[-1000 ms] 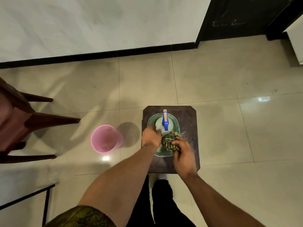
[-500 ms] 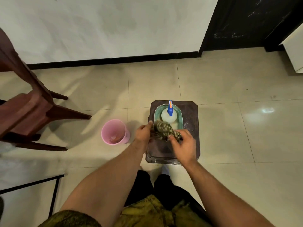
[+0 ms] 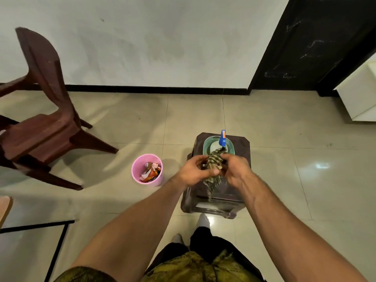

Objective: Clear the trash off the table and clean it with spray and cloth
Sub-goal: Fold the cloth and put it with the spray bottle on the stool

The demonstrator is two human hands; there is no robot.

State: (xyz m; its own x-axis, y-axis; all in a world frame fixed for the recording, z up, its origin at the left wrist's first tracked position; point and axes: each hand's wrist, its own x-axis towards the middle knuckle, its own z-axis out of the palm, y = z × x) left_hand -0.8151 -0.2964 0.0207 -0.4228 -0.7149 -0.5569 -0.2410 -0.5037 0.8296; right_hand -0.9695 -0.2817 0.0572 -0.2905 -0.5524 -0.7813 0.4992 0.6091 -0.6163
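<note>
Cloth [image 3: 213, 165] in left hand [image 3: 192, 173], right hand [image 3: 237, 173]; bottle [image 3: 222, 139] partly hidden; bin [image 3: 157, 181], seemingly trash-filled

Glossy floor tiles [image 3: 284, 127] are reflecting light, the woven cloth [image 3: 214, 162] is fraying, the bin [image 3: 157, 181] is showing smooth plastic.

Bunched checked cloth [image 3: 214, 163] above table [image 3: 241, 148]; spray bottle [image 3: 222, 138] behind.

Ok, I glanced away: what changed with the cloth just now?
The left hand and right hand lifted the green checked cloth out of the pale green plastic tray and hold it bunched above the small dark table. The white spray bottle with blue trigger stays in the tray; the pink plastic bin stays on the floor.
</note>
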